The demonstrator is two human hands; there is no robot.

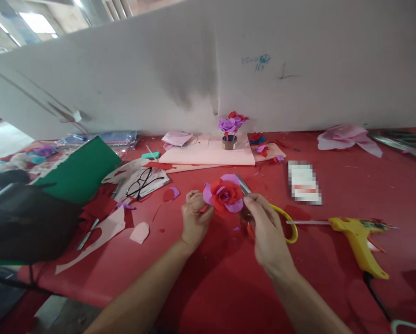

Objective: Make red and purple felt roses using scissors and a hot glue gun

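Note:
A paper flower [225, 195] with red inner petals and purple outer petals is held up over the red table. My left hand [196, 215] is closed at its left side, fingers curled beneath the bloom; the stem is hidden. The thumb and fingers of my right hand [263, 227] pinch the right edge of a purple petal. Partly behind my right hand is a pair of scissors with a yellow handle [291, 227], its blades pointing up and left past the flower. A purple-and-red petal piece [171, 194] lies left of my left hand.
A yellow glue gun [357, 241] lies at the right, nozzle leftward, below a blurred phone-shaped object [303, 182]. Finished flowers [231, 123] stand in a small pot [229, 142] on pink sheets [208, 155]. Glasses [140, 185], paper scraps and a dark bag [30, 222] are left.

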